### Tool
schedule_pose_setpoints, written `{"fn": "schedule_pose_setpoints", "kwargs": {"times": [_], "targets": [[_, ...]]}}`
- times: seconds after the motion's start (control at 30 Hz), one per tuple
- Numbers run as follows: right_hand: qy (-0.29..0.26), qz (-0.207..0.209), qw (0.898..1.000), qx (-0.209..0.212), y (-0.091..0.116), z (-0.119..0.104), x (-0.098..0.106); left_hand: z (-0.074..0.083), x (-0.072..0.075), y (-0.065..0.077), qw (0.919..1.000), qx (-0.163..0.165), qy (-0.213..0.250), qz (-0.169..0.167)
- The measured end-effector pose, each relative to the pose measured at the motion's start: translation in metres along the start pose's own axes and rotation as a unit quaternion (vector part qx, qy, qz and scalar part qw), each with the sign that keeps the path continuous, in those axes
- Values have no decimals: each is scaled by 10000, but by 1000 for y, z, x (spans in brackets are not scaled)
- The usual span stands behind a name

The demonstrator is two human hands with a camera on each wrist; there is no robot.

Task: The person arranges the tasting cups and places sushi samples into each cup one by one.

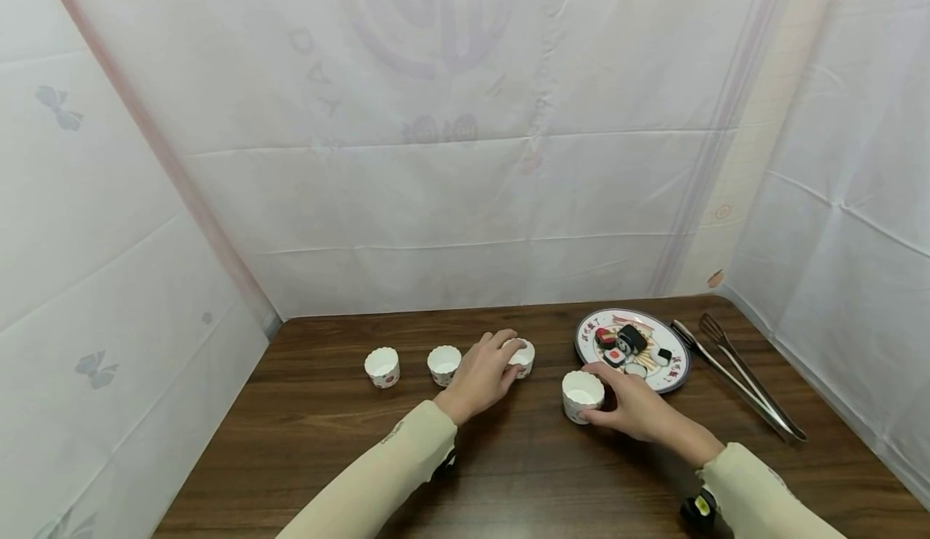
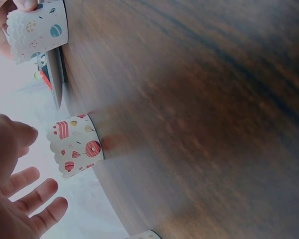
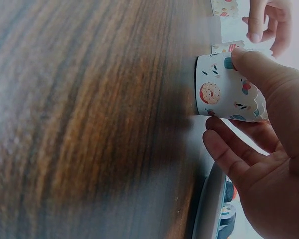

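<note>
My right hand (image 1: 639,406) holds a white paper baking cup (image 1: 583,392) by its sides, thumb on the near side and fingers on the far side. Printed doughnuts and leaves show on this cup (image 3: 229,89) in the right wrist view. My left hand (image 1: 479,373) reaches over a third cup (image 1: 521,359), fingers spread. In the left wrist view a gap shows between those fingers (image 2: 37,196) and the red-printed cup (image 2: 77,144). To the left stand two more upright baking cups, one at the far left (image 1: 383,369) and one (image 1: 443,368) beside my left hand.
A round plate (image 1: 672,373) with several sushi pieces (image 1: 630,340) lies behind my right hand. Metal tongs (image 1: 748,382) lie right of the plate on the brown wooden table (image 1: 305,426). White cloth (image 1: 436,200) hangs behind and at both sides.
</note>
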State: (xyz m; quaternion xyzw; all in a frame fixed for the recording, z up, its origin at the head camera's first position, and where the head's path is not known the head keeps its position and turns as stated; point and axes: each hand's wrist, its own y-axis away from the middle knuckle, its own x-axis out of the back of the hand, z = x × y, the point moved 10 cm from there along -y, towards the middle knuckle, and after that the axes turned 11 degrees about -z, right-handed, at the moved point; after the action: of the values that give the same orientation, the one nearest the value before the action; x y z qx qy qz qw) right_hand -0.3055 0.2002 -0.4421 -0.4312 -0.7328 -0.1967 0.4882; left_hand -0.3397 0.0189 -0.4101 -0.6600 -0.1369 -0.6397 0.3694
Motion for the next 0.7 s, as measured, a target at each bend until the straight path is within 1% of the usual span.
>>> {"fn": "schedule_pose_setpoints", "kwargs": {"times": [0.1, 0.27, 0.4, 0.53, 0.7], "targets": [[3, -13, 10000, -10, 0, 0, 0, 4, 2, 0, 9999, -113, 9, 80], [8, -16, 10000, -62, 0, 0, 1, 13, 9, -2, 9992, -293, 128, 235], [-33, -54, 9999, -82, 0, 1, 2, 20, 11, -4, 9989, -367, 234, 168], [-63, -41, 10000, -33, 1, 1, 2, 27, 10, -5, 9983, -463, 341, 70], [-52, -32, 10000, -34, 0, 1, 1, 34, 11, -5, 9973, -654, 331, 34]]}}
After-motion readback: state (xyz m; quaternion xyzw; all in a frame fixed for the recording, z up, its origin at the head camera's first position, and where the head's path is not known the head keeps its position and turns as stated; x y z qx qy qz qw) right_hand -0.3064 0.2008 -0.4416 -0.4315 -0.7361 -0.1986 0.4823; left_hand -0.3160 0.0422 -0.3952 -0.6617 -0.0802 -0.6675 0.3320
